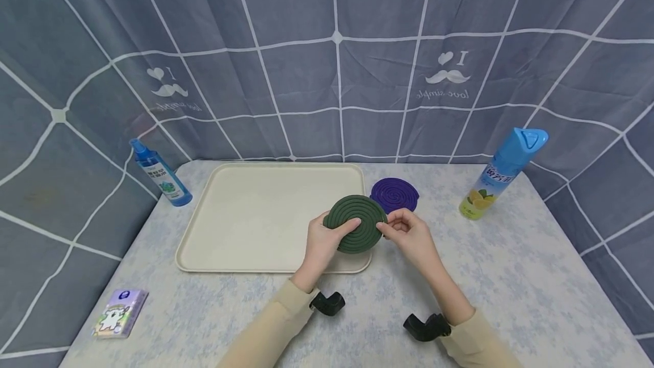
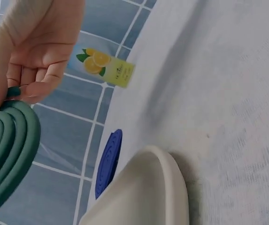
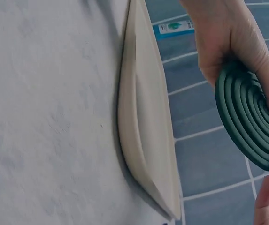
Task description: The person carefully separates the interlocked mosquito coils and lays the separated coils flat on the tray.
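Note:
A flat dark-green spiral coil (image 1: 356,237), shaped like a mosquito coil, is held up over the tray's right end. My left hand (image 1: 323,246) grips its left side, thumb lying across the near face. At the opposite edge, my right hand (image 1: 411,240) pinches the coil's outer end between thumb and fingers; the left wrist view shows a short tip poking out there. Behind the right hand, a purple spiral coil (image 1: 395,193) lies on the table beside the tray, partly covered by the green one in the head view.
The cream tray (image 1: 255,268) takes up the table's left middle. A blue spray bottle (image 1: 162,178) stands at the back left, a blue-and-yellow spray can (image 1: 498,178) at the right. A purple tissue pack (image 1: 121,314) lies front left. A grey checked curtain (image 1: 306,84) hangs behind.

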Tool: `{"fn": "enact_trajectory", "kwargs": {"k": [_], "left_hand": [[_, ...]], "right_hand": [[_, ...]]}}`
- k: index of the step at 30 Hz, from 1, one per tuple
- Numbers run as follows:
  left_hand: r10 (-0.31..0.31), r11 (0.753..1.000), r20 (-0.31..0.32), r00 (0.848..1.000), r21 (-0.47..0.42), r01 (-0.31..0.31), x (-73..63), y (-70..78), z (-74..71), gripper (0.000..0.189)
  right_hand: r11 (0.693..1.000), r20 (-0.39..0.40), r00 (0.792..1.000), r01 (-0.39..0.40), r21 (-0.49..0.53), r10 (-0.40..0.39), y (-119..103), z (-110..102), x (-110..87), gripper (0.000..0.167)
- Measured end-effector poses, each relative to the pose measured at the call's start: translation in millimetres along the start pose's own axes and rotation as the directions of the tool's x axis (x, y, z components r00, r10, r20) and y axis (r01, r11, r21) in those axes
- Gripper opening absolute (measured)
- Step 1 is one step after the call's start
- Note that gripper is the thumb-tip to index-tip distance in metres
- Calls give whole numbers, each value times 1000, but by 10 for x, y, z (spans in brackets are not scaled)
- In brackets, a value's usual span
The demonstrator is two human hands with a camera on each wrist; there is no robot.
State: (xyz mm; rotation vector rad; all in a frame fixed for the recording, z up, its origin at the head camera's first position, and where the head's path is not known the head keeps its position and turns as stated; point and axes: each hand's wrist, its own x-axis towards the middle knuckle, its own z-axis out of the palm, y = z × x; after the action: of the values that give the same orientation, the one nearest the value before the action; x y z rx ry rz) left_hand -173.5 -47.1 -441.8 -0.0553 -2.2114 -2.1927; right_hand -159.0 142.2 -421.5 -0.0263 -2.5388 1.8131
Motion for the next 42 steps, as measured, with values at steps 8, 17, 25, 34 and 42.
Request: {"fn": "enact_trajectory", "kwargs": {"k": [8, 17, 25, 34, 42], "left_hand": [[-8, 999, -5, 1000, 40, 8, -1, -14, -49, 37], [51, 980, 29, 998, 190, -55, -13, -25, -56, 41], [44, 970, 64, 997, 237, -58, -16, 52, -77, 39], [56, 966, 110, 992, 245, -82, 13, 97, -120, 40], [48, 971, 134, 990, 226, -78, 17, 90, -136, 40]], "right_hand": [[999, 0, 999, -48, 19, 48, -10, 33, -16, 26], [1000, -41, 999, 27, -4, -27, -32, 69, -7, 25], [994, -63, 996, 63, -87, -69, -64, 49, 5, 21], [989, -35, 995, 91, -119, -96, -117, 26, 14, 18], [990, -27, 995, 90, -112, -94, -113, 25, 15, 19]]}}
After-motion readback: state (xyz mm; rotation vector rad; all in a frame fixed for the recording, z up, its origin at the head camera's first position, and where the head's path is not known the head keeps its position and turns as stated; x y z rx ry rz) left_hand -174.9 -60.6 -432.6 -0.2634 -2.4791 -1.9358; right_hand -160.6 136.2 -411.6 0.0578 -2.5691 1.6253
